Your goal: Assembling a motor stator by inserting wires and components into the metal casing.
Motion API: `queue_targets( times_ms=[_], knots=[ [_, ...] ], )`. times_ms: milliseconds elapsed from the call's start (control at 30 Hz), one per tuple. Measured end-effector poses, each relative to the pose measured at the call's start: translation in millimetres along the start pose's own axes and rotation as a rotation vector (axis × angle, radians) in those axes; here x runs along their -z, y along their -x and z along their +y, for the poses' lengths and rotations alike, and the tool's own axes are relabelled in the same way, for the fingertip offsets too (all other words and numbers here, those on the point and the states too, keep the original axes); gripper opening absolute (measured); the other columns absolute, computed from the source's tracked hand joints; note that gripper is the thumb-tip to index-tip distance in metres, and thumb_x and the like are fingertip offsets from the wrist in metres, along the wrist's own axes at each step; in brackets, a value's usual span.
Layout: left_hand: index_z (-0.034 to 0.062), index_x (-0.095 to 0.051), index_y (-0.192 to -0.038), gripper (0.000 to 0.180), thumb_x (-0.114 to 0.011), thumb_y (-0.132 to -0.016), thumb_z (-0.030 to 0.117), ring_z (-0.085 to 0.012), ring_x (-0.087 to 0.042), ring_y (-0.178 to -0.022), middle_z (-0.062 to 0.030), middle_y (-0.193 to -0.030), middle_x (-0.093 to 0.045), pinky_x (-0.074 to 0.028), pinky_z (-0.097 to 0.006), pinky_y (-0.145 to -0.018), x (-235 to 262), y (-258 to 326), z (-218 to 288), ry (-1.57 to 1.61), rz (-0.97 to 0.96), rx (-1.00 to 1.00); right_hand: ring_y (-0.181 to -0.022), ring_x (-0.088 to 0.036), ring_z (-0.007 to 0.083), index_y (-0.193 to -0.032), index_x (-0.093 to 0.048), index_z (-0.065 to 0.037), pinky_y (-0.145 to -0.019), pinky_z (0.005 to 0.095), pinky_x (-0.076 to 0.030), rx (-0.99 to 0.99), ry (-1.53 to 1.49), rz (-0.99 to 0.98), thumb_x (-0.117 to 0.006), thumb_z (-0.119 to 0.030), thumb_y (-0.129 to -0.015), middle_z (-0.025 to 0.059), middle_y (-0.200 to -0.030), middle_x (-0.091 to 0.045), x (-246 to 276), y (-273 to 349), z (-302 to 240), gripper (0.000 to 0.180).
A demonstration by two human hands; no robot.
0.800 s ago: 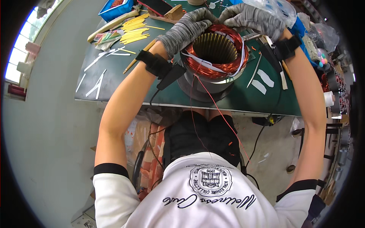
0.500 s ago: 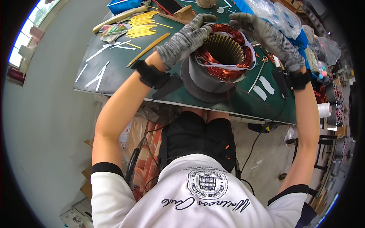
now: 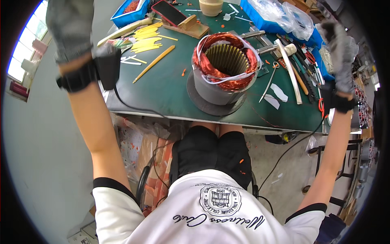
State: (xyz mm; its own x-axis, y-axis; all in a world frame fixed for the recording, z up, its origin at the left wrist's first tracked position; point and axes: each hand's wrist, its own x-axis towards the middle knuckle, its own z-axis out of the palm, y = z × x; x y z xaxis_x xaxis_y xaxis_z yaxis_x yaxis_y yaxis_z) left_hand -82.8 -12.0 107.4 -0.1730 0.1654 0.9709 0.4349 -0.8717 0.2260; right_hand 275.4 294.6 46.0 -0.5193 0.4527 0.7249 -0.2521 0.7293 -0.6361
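A motor stator (image 3: pixel 215 92) with a grey body stands upright on a round dark base (image 3: pixel 195 99) near the table's front edge. Red-brown copper windings (image 3: pixel 202 61) ring its top, bound with white sleeving, and yellowish slot liners line its bore. My left hand (image 3: pixel 71 32), in a grey knit glove, is raised at the far upper left, apart from the stator; its fingers run out of the picture. Also gloved, my right hand (image 3: pixel 340 53) is raised at the right, beside the blue bins. Motion blurs its fingers. Nothing shows in either hand.
Yellow strips (image 3: pixel 148 38) and a pointed bamboo stick (image 3: pixel 154 64) lie left of the stator. A phone (image 3: pixel 170 13) leans on a wooden stand (image 3: pixel 191 29). Right are a mallet (image 3: pixel 289 49), scissors (image 3: pixel 275 67), several hand tools, white paper pieces (image 3: pixel 278 92) and a blue bin (image 3: pixel 260 18).
Both hands have left the sides of the windings and swung outward, the left to the upper left, the right to the right. The stator now appears slightly further left in view.
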Motion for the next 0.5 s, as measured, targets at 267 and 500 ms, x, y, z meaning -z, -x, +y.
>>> queue_targets(
  times_ms=[267,500],
  knots=[
    [0.0040,-0.029,-0.132,0.047,-0.043,-0.091,0.020,-0.0167,-0.045,-0.114,-0.0064,-0.125,-0.045,-0.032,-0.027,-0.099,-103.4,158.9,-11.6,-0.071,-0.042,1.347,-0.092,-0.054,0.0152,-0.108,-0.055,-0.001,-0.084,0.0274,-0.042,-0.351,0.211,-0.437,-0.042,-0.015,-0.090,0.0073,-0.099,-0.057,-65.4,66.1,42.0,0.026],
    [0.0037,-0.031,-0.132,0.057,-0.050,-0.085,0.031,-0.0139,-0.047,-0.108,-0.0075,-0.124,-0.045,-0.040,-0.024,-0.090,-65.2,164.5,-71.0,0.277,-0.305,1.325,-0.098,-0.052,0.0121,-0.117,-0.050,0.000,-0.087,0.0249,-0.041,-0.491,-0.225,-0.477,-0.039,-0.017,-0.091,0.0071,-0.110,-0.054,-123.0,68.8,14.2,0.032]
  ],
)
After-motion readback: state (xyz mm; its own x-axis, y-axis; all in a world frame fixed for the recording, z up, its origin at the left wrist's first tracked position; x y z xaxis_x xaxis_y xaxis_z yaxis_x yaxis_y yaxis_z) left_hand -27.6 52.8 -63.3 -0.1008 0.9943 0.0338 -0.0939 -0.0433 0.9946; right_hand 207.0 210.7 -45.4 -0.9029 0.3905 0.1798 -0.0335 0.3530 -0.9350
